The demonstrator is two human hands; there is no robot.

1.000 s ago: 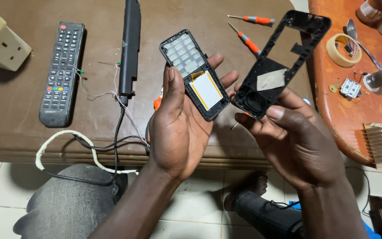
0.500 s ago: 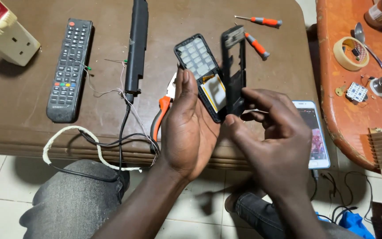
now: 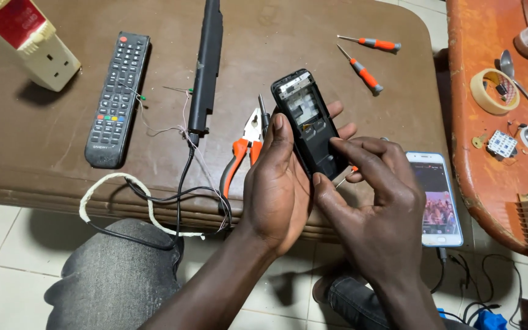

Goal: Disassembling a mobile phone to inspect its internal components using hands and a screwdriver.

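A small black keypad phone point(image 3: 308, 122) with its black housing frame pressed over it sits in my two hands above the brown table point(image 3: 93, 36). My left hand point(image 3: 276, 183) cups it from below and the left, thumb along its left edge. Fingers of my right hand point(image 3: 374, 208) press on its lower right side. Orange-handled pliers point(image 3: 242, 156) lie on the table just left of my left hand. A small screwdriver tip point(image 3: 344, 177) pokes out under my right fingers.
A black remote point(image 3: 118, 98), a long black bar with wires point(image 3: 206, 67), a cream socket adapter point(image 3: 29, 40) and two orange screwdrivers point(image 3: 368, 58) lie on the table. A lit smartphone point(image 3: 436, 198) rests at the right edge. An orange table point(image 3: 484, 153) holds a tape roll point(image 3: 490, 91) and small parts.
My right hand brought the separate black housing frame from the right onto the phone body; the two pieces are now together and both hands press them.
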